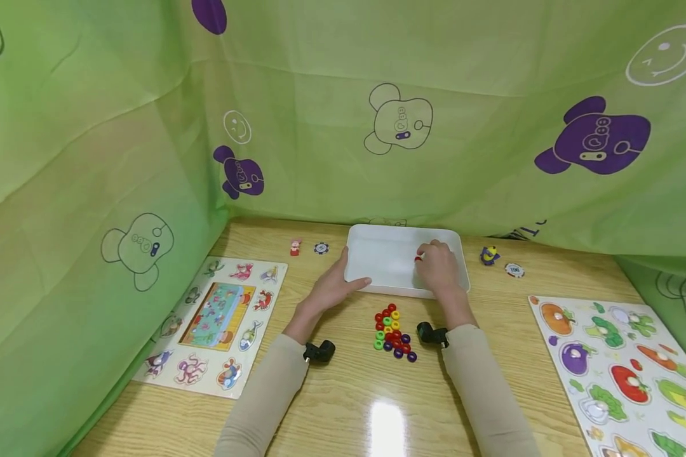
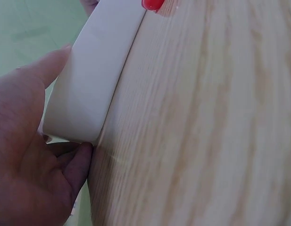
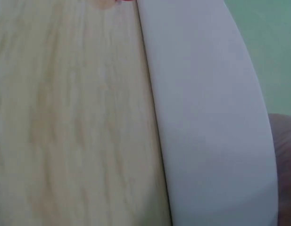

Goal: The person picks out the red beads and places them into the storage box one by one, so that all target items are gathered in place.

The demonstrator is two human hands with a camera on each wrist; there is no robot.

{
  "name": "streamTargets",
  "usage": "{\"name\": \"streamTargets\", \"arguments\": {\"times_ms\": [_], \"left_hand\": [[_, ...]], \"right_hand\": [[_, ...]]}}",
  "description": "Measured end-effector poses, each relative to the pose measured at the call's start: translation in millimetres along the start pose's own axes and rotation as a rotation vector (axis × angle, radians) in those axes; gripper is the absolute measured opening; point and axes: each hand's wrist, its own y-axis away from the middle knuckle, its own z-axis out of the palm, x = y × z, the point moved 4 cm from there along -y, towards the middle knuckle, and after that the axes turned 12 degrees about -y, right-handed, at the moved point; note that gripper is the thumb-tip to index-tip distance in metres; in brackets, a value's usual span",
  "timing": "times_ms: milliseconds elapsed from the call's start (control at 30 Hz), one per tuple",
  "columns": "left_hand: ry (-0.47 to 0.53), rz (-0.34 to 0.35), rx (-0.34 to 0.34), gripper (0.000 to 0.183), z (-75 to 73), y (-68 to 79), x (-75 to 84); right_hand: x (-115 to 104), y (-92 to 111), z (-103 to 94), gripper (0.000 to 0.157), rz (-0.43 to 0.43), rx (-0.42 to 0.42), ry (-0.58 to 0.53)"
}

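A white tray [image 1: 380, 257] lies at the back middle of the wooden table. My left hand [image 1: 331, 287] grips its left front corner; the left wrist view shows the thumb at the rim and the fingers round the corner of the tray wall [image 2: 84, 80]. Inside the tray's right part, my right hand [image 1: 437, 266] pinches a small red ring [image 1: 418, 258], mostly covered by the fingers. In the right wrist view the tray wall hides most of that hand. Several red, yellow, green and purple rings [image 1: 396, 336] lie loosely grouped in front of the tray.
A sea-animal puzzle board [image 1: 274, 279] lies on the left, a vegetable puzzle board [image 1: 554, 355] on the right. A pink figurine [image 1: 295, 247] and a dark chip [image 1: 321, 248] stand left of the tray; a yellow-blue figurine [image 1: 489, 255] and a white chip [image 1: 514, 270] right. Green curtain [image 1: 320, 158] surrounds the table.
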Motion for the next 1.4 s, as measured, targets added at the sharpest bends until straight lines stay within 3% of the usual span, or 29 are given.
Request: {"name": "streamTargets", "arguments": {"times_ms": [167,333,633,900,1033,1233,1400], "left_hand": [[-0.002,-0.005,-0.012,0.109,4.1,1.5,-0.3],[-0.022,-0.004,0.006,0.107,1.2,2.4,-0.8],[-0.017,0.010,0.011,0.108,-0.8,0.9,0.2],[-0.009,0.031,0.021,0.105,-1.6,0.4,0.0],[-0.007,0.030,0.029,0.106,-1.1,0.2,-0.7],[-0.019,0.003,0.022,0.106,-0.3,1.0,-1.3],[-0.025,0.002,0.020,0.105,-1.3,1.8,0.0]], "right_hand": [[-1,6,-9.1,0.019,-0.024,-0.039,-0.058],[-15,17,-20.5,0.021,-0.118,-0.110,-0.124],[-50,58,-37.7,0.018,-0.287,-0.237,-0.062],[-69,100,-26.3,0.016,-0.315,-0.460,-0.191],[-77,115,-15.0,0.014,-0.355,-0.558,-0.191],[-83,123,-1.8,0.009,-0.434,-0.589,-0.144],[-85,125,1.6,0.007,-0.448,-0.586,-0.123]]}}
